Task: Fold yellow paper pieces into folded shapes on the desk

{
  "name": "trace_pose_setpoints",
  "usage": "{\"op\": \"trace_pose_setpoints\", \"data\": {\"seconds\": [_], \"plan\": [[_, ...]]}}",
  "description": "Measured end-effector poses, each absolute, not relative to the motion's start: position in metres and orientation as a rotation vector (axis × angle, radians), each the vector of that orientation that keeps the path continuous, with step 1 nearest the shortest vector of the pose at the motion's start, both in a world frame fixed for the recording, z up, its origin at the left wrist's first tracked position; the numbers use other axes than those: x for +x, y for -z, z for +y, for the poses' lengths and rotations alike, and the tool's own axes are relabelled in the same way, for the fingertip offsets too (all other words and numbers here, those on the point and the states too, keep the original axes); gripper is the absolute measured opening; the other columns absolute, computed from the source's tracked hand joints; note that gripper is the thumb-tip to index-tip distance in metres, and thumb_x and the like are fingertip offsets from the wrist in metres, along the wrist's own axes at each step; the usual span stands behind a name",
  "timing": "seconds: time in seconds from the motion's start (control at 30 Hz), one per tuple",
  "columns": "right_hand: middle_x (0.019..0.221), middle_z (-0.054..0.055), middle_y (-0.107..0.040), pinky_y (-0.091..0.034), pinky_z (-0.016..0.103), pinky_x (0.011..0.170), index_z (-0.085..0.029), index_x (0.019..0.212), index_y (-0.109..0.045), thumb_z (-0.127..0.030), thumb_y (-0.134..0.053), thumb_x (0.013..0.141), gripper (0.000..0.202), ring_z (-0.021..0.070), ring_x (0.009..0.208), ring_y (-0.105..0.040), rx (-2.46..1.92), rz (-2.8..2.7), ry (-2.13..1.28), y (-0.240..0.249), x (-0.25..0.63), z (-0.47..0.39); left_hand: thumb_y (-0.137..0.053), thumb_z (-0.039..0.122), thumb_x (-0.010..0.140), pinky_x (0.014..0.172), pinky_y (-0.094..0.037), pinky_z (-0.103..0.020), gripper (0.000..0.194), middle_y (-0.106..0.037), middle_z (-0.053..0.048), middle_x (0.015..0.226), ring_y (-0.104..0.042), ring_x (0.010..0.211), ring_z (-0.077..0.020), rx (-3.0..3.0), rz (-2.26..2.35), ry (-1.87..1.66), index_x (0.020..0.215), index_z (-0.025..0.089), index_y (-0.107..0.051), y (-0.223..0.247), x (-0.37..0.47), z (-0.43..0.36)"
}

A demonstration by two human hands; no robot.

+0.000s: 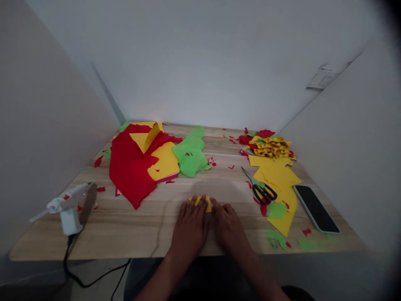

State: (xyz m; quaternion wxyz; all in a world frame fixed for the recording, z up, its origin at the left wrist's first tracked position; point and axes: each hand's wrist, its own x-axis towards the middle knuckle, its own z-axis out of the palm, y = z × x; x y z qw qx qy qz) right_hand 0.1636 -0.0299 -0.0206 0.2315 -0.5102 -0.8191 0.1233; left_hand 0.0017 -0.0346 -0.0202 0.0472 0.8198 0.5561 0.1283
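A small yellow paper piece (208, 205) lies on the wooden table (125, 234) near its front edge. My left hand (190, 228) rests flat over it, fingers stretched forward and pressing it down, so part of the paper is hidden. At the paper's right side is my right hand (228, 225), its index finger extended to the edge of the paper and the other fingers bent. Neither hand is wrapped round anything.
A white glue gun (69, 209) with a black cord stands at left. Red cloth-like sheet (128, 163), yellow paper stack (166, 161) and green paper (190, 154) lie behind. Scissors (261, 190), yellow sheets (282, 184), folded yellow pieces (271, 147) and a phone (316, 209) are at right.
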Motion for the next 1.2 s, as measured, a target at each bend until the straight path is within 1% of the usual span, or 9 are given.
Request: {"op": "trace_pose_setpoints", "data": {"seconds": [0.17,0.23,0.33,0.47,0.6,0.73,0.87,1.07,1.2], "plan": [[0.13,0.011,-0.056,-0.042,0.044,0.094,-0.016,0.147,-0.026,-0.002,-0.042,0.078,0.072,0.0254,0.105,-0.048,-1.378,-2.25,-0.33,0.02,0.16,-0.021,-0.038,0.032,0.095,0.113,-0.026,-0.052,0.052,-0.04,-0.003,0.149,-0.031,0.14,-0.0268,2.477,1.689,-0.356,0.145,0.019,-0.035,0.018,0.002,-0.034],[0.132,0.01,-0.055,-0.041,0.045,0.095,-0.017,0.147,-0.028,-0.002,-0.043,0.076,0.074,0.0261,0.106,-0.046,-1.402,-2.256,-0.334,0.019,0.157,-0.015,-0.039,0.032,0.095,0.113,-0.027,-0.052,0.054,-0.04,-0.003,0.15,-0.032,0.139,-0.027,2.469,1.691,-0.348,0.146,0.018,-0.033,0.016,0.002,-0.034],[0.128,0.01,-0.057,-0.042,0.045,0.093,-0.017,0.147,-0.029,-0.002,-0.042,0.075,0.074,0.026,0.103,-0.048,-1.444,-2.249,-0.338,0.018,0.155,-0.015,-0.039,0.03,0.094,0.113,-0.027,-0.052,0.053,-0.039,-0.003,0.15,-0.032,0.139,-0.027,2.469,1.692,-0.353,0.146,0.019,-0.034,0.017,0.003,-0.034],[0.122,0.012,-0.06,-0.044,0.044,0.09,-0.017,0.147,-0.028,-0.003,-0.04,0.08,0.07,0.0254,0.099,-0.051,-1.416,-2.231,-0.33,0.022,0.161,-0.03,-0.038,0.031,0.094,0.113,-0.026,-0.051,0.052,-0.04,-0.004,0.149,-0.032,0.14,-0.0262,2.486,1.691,-0.392,0.145,0.02,-0.035,0.021,0.002,-0.034],[0.117,0.011,-0.062,-0.046,0.042,0.089,-0.018,0.148,-0.026,0.0,-0.037,0.08,0.071,0.0244,0.097,-0.052,-1.384,-2.187,-0.378,0.022,0.166,-0.038,-0.037,0.034,0.096,0.113,-0.026,-0.05,0.051,-0.039,-0.003,0.15,-0.032,0.14,-0.0257,2.494,1.69,-0.405,0.145,0.021,-0.035,0.022,0.001,-0.035],[0.123,0.012,-0.059,-0.044,0.045,0.092,-0.017,0.148,-0.026,-0.002,-0.041,0.078,0.073,0.0257,0.101,-0.05,-1.427,-2.174,-0.378,0.016,0.161,-0.027,-0.038,0.033,0.095,0.113,-0.026,-0.049,0.051,-0.04,-0.004,0.149,-0.031,0.14,-0.0254,2.494,1.686,-0.399,0.145,0.021,-0.036,0.02,0.0,-0.034],[0.128,0.009,-0.058,-0.041,0.047,0.095,-0.019,0.147,-0.029,-0.006,-0.047,0.075,0.074,0.027,0.106,-0.047,-1.462,-2.206,-0.367,0.011,0.155,-0.025,-0.039,0.029,0.093,0.113,-0.025,-0.051,0.053,-0.041,-0.006,0.149,-0.031,0.14,-0.0261,2.505,1.672,-0.38,0.145,0.019,-0.035,0.021,0.0,-0.033],[0.123,0.01,-0.06,-0.044,0.044,0.091,-0.018,0.146,-0.031,-0.006,-0.045,0.077,0.071,0.0249,0.098,-0.051,-1.412,-2.199,-0.389,0.013,0.159,-0.046,-0.039,0.028,0.093,0.112,-0.028,-0.051,0.052,-0.041,-0.006,0.149,-0.034,0.138,-0.0265,2.513,1.684,-0.395,0.143,0.019,-0.038,0.024,0.0,-0.033],[0.115,0.011,-0.062,-0.044,0.044,0.09,-0.017,0.145,-0.032,-0.006,-0.043,0.076,0.07,0.0241,0.097,-0.052,-1.42,-2.149,-0.33,0.016,0.159,-0.037,-0.04,0.029,0.092,0.112,-0.027,-0.05,0.051,-0.043,-0.007,0.148,-0.034,0.138,-0.026,2.511,1.68,-0.397,0.142,0.019,-0.04,0.022,0.0,-0.033]]}}
